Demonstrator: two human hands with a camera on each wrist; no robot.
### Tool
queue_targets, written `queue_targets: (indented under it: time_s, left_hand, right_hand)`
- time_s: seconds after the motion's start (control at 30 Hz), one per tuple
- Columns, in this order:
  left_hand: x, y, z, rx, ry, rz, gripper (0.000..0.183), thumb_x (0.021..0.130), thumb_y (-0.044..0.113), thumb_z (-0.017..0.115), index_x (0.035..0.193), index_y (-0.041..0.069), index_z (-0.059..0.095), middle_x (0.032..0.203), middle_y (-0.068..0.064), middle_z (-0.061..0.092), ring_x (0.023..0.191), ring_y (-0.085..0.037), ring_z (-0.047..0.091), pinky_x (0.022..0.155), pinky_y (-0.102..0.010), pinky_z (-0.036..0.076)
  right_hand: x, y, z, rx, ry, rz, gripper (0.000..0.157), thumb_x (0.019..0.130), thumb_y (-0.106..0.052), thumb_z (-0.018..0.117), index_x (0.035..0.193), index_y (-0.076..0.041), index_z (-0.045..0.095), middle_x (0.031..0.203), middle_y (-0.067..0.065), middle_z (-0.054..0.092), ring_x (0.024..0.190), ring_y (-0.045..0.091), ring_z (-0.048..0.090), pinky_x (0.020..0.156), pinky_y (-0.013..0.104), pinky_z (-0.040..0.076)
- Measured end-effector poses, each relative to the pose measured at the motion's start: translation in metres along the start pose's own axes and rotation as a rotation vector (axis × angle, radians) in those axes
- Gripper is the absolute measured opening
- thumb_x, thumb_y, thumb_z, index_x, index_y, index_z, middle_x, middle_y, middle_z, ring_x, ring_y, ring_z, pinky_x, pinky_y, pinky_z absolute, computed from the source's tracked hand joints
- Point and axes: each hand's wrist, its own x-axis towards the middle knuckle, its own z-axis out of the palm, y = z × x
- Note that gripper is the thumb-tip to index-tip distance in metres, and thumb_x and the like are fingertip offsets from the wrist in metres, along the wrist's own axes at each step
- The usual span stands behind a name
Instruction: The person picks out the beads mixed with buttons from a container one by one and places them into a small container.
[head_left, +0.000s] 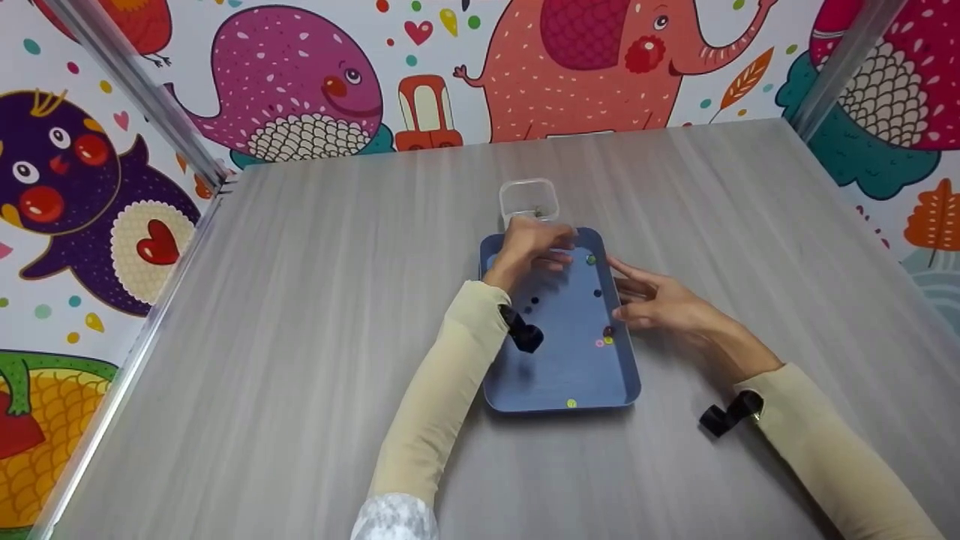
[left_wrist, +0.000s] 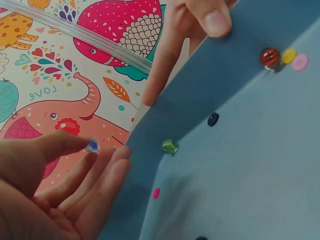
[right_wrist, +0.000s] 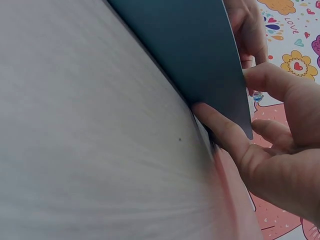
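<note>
My left hand [head_left: 531, 244] hovers over the far end of a blue tray [head_left: 555, 379]. Between its thumb and a finger it pinches a small clear-and-blue marble [left_wrist: 93, 145]; the other fingers are spread. At the tray's right side, my right hand [head_left: 660, 304] grips the wall, thumb at the rim and a finger low on the outer face. Inside the tray lie a green marble [left_wrist: 169, 147], a red-brown marble [left_wrist: 270, 58], a yellow button [left_wrist: 289, 56], a pink button [left_wrist: 300, 62], a black button [left_wrist: 213, 119] and a magenta button [left_wrist: 156, 193].
A clear square container [head_left: 529, 196] with a few small things inside stands just beyond the tray's far end. Another yellow button [head_left: 571, 403] lies by the tray's near wall. The grey table [head_left: 337, 300] meets walls printed with cartoon animals.
</note>
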Motion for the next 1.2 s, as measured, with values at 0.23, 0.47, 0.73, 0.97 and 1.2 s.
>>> queue_targets:
  time_s: [0.23, 0.47, 0.73, 0.97, 1.2]
  left_hand:
    - [0.002, 0.007, -0.011, 0.008, 0.006, 0.008, 0.019, 0.088, 0.015, 0.074, 0.1, 0.0, 0.074, 0.095, -0.015, 0.078, 0.073, -0.026, 0.077, 0.069, -0.038, 0.066]
    - [0.004, 0.011, -0.021, 0.02, 0.005, -0.001, 0.028, 0.089, 0.017, 0.076, 0.11, 0.002, 0.067, 0.099, -0.015, 0.078, 0.076, -0.024, 0.077, 0.07, -0.037, 0.066]
    - [0.007, 0.013, -0.034, -0.003, 0.003, 0.017, 0.025, 0.09, 0.017, 0.074, 0.106, -0.002, 0.071, 0.101, -0.017, 0.078, 0.067, -0.018, 0.075, 0.063, -0.032, 0.065]
    - [0.01, 0.011, -0.044, -0.016, 0.043, -0.001, 0.027, 0.09, 0.017, 0.074, 0.109, -0.001, 0.071, 0.097, -0.016, 0.078, 0.069, -0.02, 0.076, 0.063, -0.032, 0.065]
    - [0.013, 0.009, -0.052, -0.031, 0.057, -0.013, 0.028, 0.091, 0.017, 0.072, 0.111, -0.002, 0.072, 0.099, -0.015, 0.078, 0.067, -0.017, 0.075, 0.072, -0.035, 0.066]
  right_hand:
    - [0.001, 0.001, 0.0, 0.004, -0.003, -0.005, 0.091, 0.089, -0.004, 0.071, 0.161, -0.027, 0.02, 0.163, 0.023, 0.027, 0.141, 0.038, 0.043, 0.094, 0.029, 0.06]
    - [0.0, 0.0, -0.001, -0.004, 0.001, 0.001, 0.092, 0.089, -0.005, 0.072, 0.161, -0.026, 0.019, 0.163, 0.023, 0.027, 0.141, 0.038, 0.043, 0.094, 0.029, 0.06]
    - [0.0, -0.001, 0.001, -0.008, 0.01, 0.021, 0.092, 0.089, -0.007, 0.073, 0.161, -0.028, 0.019, 0.164, 0.021, 0.026, 0.14, 0.037, 0.045, 0.094, 0.03, 0.06]
    - [0.0, -0.001, 0.001, -0.026, 0.021, 0.024, 0.091, 0.089, -0.008, 0.073, 0.16, -0.03, 0.021, 0.164, 0.02, 0.027, 0.138, 0.036, 0.048, 0.094, 0.03, 0.06]
    - [0.0, 0.0, 0.001, -0.019, 0.02, 0.022, 0.091, 0.089, -0.008, 0.073, 0.16, -0.029, 0.021, 0.163, 0.022, 0.028, 0.139, 0.037, 0.047, 0.094, 0.03, 0.06]
